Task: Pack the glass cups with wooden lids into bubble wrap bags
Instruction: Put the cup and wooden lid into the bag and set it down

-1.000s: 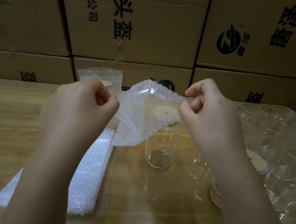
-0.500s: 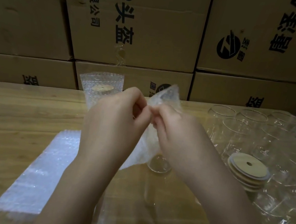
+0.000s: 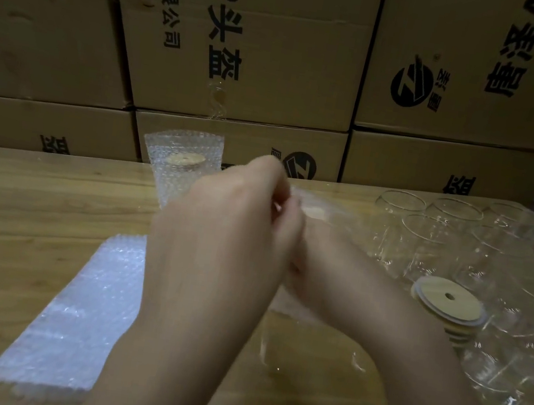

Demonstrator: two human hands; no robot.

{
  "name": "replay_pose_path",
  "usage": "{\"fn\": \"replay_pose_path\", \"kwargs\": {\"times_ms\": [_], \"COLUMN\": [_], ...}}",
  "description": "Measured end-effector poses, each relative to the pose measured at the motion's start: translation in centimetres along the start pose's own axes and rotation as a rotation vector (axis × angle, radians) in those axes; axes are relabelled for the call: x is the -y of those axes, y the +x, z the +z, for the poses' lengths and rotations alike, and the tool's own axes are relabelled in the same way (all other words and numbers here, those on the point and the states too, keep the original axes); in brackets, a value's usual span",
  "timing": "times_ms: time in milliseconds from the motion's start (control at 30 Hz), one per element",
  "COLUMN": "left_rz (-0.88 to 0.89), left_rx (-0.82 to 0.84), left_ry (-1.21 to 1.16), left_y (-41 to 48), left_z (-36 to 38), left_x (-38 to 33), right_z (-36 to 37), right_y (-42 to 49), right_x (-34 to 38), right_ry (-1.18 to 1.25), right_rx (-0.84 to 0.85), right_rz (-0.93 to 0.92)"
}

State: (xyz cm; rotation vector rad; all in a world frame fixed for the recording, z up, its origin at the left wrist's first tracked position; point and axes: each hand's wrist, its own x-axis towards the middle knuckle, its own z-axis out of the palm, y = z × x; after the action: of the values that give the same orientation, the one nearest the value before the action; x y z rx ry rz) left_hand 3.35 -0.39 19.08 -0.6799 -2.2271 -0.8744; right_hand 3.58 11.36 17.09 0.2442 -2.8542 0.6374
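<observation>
One bag (image 3: 314, 206), left hand (image 3: 231, 224) covering right hand (image 3: 319, 262)

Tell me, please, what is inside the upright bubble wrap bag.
A wooden lid shows through the bag, presumably atop a glass cup; the left hand hides its lower part.

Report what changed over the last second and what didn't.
Both hands, first apart stretching the bubble wrap bag open, came together at the centre. The left hand now crosses in front of the right hand, pinching the bag's bunched top; the right's fingers are hidden. Unchanged: the wrapped cup at the back, the flat bag stack, the wooden lids and the empty glasses on the table.
</observation>
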Motion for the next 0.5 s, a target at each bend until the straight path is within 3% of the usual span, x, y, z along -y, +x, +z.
{"fn": "replay_pose_path", "kwargs": {"times_ms": [133,267,333,433,500], "left_rz": [-0.178,-0.322,-0.359,-0.370,-0.368], "left_rx": [-0.033,0.027,0.053,0.050,0.031], "left_ry": [0.112,-0.020,-0.126,-0.180,-0.179], "left_y": [0.8,1.6,1.8,1.8,1.9], "left_z": [0.5,0.8,0.7,0.7,0.8], "left_x": [2.5,4.6,5.1,5.4,5.5], "right_z": [-1.6,-1.7,-1.3,0.0,1.1], "right_y": [-0.9,-0.4,0.3,1.1,1.5], "right_x": [-0.5,-2.4,-3.4,-5.2,-5.9], "right_ry": [0.053,0.160,0.067,-0.139,-0.140], "right_rx": [-0.107,-0.537,-0.621,-0.320,-0.130], "right_rz": [-0.092,-0.084,-0.003,0.162,0.196]}}
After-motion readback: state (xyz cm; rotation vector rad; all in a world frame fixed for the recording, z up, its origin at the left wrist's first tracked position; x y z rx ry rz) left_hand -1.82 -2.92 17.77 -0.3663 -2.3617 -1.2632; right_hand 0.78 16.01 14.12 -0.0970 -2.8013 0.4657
